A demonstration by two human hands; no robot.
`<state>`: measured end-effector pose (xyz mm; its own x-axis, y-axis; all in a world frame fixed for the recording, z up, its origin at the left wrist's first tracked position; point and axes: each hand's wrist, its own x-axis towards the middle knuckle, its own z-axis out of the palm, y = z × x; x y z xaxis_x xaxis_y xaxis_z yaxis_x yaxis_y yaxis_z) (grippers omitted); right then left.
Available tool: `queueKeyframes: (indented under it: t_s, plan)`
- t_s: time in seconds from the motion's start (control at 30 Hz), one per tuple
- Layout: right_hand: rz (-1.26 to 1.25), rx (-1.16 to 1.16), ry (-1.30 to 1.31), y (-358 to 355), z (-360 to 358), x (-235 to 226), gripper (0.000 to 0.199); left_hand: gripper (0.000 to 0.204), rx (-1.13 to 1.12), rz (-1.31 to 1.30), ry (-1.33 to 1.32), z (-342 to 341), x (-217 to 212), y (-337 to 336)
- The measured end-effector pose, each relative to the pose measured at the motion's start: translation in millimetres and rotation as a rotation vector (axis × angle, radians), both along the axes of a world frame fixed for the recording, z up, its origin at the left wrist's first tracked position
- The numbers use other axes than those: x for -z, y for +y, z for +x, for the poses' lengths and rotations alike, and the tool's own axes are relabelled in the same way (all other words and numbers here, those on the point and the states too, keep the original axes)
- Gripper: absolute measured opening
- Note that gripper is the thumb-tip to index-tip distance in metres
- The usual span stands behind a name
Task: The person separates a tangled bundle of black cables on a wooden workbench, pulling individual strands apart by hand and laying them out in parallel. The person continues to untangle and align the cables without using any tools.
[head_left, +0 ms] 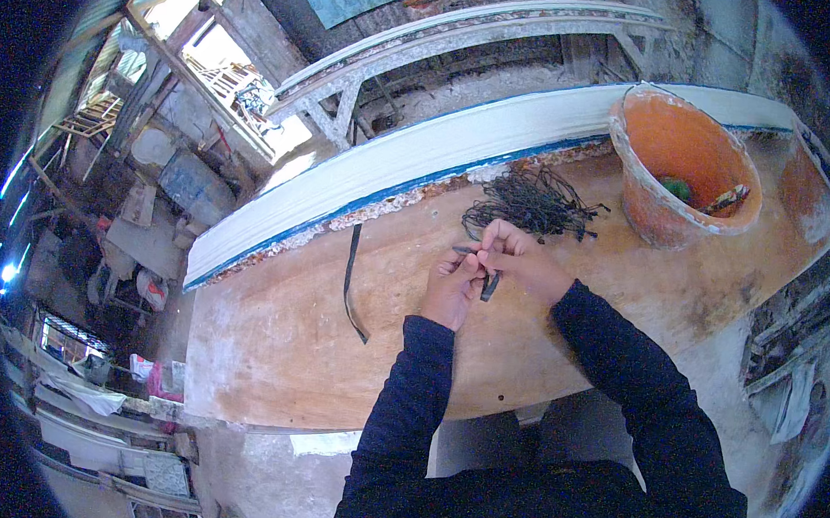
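Over the wooden table (271,364) my two hands come together, fingertips almost touching. My left hand (449,293) is closed in a pinch on a short dark strip (490,286), whose end hangs out past the fingers. My right hand (523,262) pinches the same strip from above and to the right. What lies between the fingertips is partly hidden. Just beyond the hands lies a tangled pile of thin black cords (540,201). To the left, a longer dark strip (349,284) lies flat on the wood by itself.
An orange bucket (642,190) with whitish crust stands at the table's right, a green item and other things inside. A long white board with a blue edge (420,151) borders the far side. Behind it stands a white bench frame (471,32). Clutter fills the floor at left.
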<state>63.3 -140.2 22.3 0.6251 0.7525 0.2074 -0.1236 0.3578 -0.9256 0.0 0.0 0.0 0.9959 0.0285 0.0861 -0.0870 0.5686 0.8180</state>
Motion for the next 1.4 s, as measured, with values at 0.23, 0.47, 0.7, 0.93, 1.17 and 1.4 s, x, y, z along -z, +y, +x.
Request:
queueKeyframes:
  t_s: [0.23,0.47,0.7,0.93,1.17,1.4]
  plan:
    - [-0.05,0.059,-0.163,2.9,-8.2,-4.6,0.01,0.014,-0.163,0.194,0.058,-3.7,-8.0,2.1]
    - [-0.052,0.168,-0.308,8.0,-21.1,-8.8,0.01,0.011,-0.181,0.259,0.152,-4.6,-4.2,14.1]
    - [-0.079,0.19,-0.343,7.6,-13.8,0.5,0.012,0.014,-0.225,0.323,0.151,-1.8,-10.2,10.6]
    - [-0.208,0.226,-0.313,2.8,-17.4,-11.2,0.023,0.015,-0.401,0.514,0.016,6.2,3.1,10.2]
    - [-0.299,0.307,-0.152,-2.5,-0.5,-3.2,0.017,0.035,-0.3,0.373,-0.105,1.3,-1.2,-10.9]
    - [-0.191,0.442,0.054,-11.6,1.4,-18.9,0.014,0.047,-0.24,0.553,-0.027,-5.5,-25.2,-19.8]
